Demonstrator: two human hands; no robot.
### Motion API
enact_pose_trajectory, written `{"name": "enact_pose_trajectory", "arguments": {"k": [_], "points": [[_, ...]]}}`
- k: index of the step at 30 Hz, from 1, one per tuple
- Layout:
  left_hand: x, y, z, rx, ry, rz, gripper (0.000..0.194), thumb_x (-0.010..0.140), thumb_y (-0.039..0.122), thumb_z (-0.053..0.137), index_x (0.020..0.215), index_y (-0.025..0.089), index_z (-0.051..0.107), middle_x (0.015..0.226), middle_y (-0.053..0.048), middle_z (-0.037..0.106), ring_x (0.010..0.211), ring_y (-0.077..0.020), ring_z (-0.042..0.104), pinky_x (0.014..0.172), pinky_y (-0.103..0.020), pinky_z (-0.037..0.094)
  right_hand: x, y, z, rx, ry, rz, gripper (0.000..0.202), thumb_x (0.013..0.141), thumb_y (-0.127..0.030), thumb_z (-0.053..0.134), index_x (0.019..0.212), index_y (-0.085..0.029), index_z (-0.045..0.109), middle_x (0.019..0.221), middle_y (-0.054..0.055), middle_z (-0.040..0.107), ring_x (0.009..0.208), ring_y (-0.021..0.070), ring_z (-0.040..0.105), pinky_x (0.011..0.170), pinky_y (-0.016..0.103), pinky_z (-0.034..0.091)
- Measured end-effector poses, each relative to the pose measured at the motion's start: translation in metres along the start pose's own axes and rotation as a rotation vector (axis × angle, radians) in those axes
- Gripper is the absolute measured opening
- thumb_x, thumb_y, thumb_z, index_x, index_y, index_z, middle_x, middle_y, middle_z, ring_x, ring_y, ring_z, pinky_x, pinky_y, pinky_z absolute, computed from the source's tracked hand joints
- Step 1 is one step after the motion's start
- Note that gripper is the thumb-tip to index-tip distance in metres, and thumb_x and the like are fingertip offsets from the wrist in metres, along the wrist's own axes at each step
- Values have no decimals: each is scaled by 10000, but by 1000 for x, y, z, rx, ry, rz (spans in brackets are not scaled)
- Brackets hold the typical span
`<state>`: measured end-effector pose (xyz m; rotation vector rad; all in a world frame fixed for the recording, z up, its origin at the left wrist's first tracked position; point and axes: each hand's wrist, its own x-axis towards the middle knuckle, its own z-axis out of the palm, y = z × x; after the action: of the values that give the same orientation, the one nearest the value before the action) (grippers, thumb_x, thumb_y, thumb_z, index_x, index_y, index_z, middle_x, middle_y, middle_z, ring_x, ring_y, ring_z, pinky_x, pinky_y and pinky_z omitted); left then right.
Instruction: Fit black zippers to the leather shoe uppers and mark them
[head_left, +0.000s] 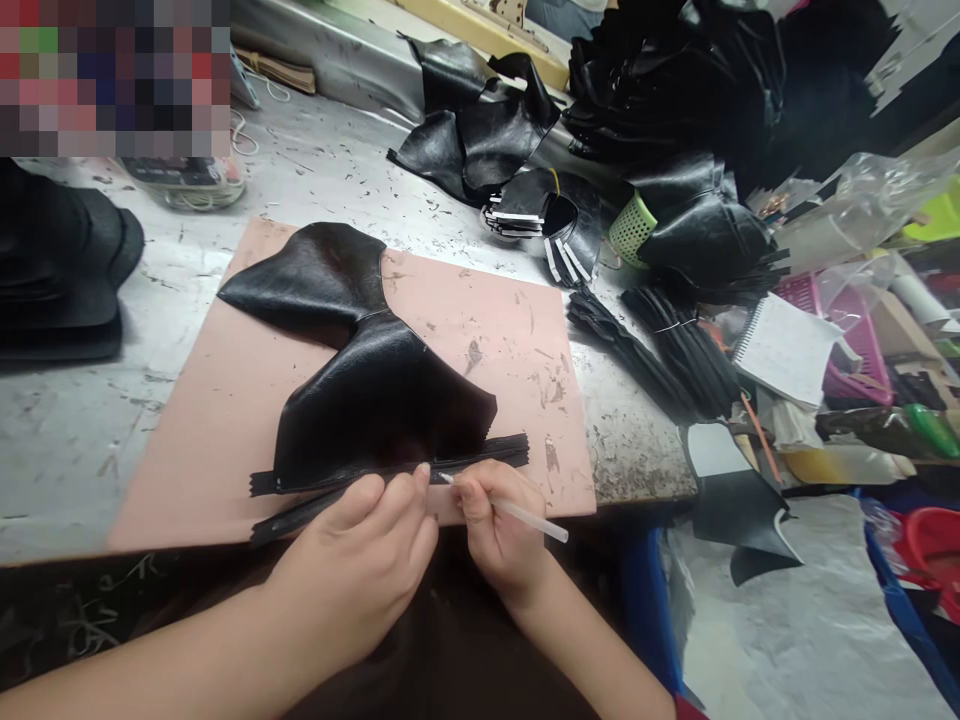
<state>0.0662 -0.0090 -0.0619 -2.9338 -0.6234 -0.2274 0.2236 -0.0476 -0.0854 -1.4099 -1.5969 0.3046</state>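
A shiny black leather piece (375, 385) made of two joined panels lies on a pinkish board (480, 310). Along its lower edge runs a black zipper (296, 512), its tapes spread apart at the left end. My left hand (356, 550) is closed, with thumb and fingers pinching the zipper near its middle. Between the fingers of my right hand (504, 515) is a slim white pen (536, 520), its tip close to the zipper and my left fingertips. Whether the tip touches the tape, I cannot tell.
Stacked black leather pieces (60, 270) stand at the left, with a larger pile (667, 90) at the back. Bundled zippers (679, 340), a green perforated cup (632, 228) and a spiral notebook (787, 348) lie to the right. The table's front edge runs close to my wrists.
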Motion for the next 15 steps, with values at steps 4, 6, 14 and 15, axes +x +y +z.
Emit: {"name": "enact_pose_trajectory", "arguments": {"k": [4, 6, 14, 15], "points": [[0, 0, -4, 1, -27, 4, 361, 810, 146, 310, 875, 160, 665, 1068, -96, 661, 901, -206, 514, 811, -337, 299, 0, 0, 0, -6, -4, 4, 149, 853, -124, 435, 755, -165, 538, 629, 30, 595, 576, 130, 565, 554, 259, 480], [0, 0, -4, 2, -25, 10, 379, 814, 144, 297, 879, 156, 670, 1067, -99, 662, 899, -207, 512, 810, -338, 295, 0, 0, 0, -10, 1, -2, 148, 853, -120, 435, 756, -164, 539, 636, 35, 600, 579, 131, 567, 555, 258, 481], [0, 0, 1, -3, 27, 7, 393, 807, 139, 286, 844, 152, 677, 1034, -108, 672, 874, -212, 504, 794, -346, 294, -1, -1, 1, -30, -8, -12, 146, 848, -113, 435, 751, -162, 532, 620, 32, 588, 570, 132, 560, 545, 257, 470], [0, 0, 2, -7, 42, 5, 388, 801, 139, 291, 839, 151, 677, 1024, -110, 673, 866, -214, 504, 789, -347, 295, -1, -1, 0, -32, -10, -12, 147, 848, -112, 435, 750, -164, 532, 617, 29, 585, 569, 131, 559, 544, 256, 469]]}}
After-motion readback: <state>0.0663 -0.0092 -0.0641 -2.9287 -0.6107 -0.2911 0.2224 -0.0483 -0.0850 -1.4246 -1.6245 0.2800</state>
